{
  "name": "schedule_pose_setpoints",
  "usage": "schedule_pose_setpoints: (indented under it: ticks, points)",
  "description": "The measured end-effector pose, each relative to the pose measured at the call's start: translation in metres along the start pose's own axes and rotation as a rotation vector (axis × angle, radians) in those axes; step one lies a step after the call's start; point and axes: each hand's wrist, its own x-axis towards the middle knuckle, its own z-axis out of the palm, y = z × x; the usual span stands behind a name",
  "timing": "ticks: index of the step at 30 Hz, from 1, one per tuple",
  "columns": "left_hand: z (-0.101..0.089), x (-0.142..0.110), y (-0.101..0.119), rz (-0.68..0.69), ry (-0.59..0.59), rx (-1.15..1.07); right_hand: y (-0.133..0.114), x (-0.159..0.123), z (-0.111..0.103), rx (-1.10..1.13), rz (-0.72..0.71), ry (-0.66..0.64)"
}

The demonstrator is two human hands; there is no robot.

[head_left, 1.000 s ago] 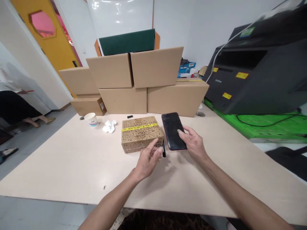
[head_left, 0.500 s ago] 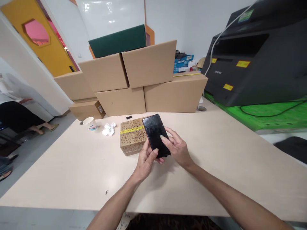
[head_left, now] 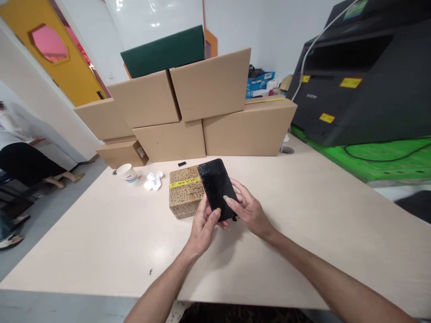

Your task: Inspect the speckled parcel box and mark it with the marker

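A black smartphone with a dark screen is held up above the table, tilted towards me. My left hand grips its lower left side, the thumb on the bottom of the screen. On the right edge my right hand is closed around the phone, its thumb lying on the glass. The fingers behind the phone are mostly hidden. Behind the phone and to its left stands a small speckled cardboard box with yellow tape across it; the phone and left hand cover its right part.
A paper cup, crumpled white tissue and a small black piece lie on the table. Stacked cardboard boxes line the back, a green box on top. A dark printer stands right. Another person is far left.
The view has shifted slightly. Both hands keep hold of the phone, which has moved a little to the left; the right thumb rests slightly lower on the screen.
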Motion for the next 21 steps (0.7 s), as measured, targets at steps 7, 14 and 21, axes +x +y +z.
schedule_pose_setpoints:
  ticks: [7,14,21]
  points:
    - [-0.001,0.001,0.007,-0.01,-0.008,0.012,0.008,0.0,-0.004,-0.005,0.047,0.004]
    - [-0.002,0.0,0.004,-0.03,-0.006,-0.009,0.004,0.0,-0.003,0.083,0.091,0.065]
    - [-0.01,0.001,0.003,0.063,0.086,-0.027,0.004,0.021,-0.038,0.154,0.038,0.442]
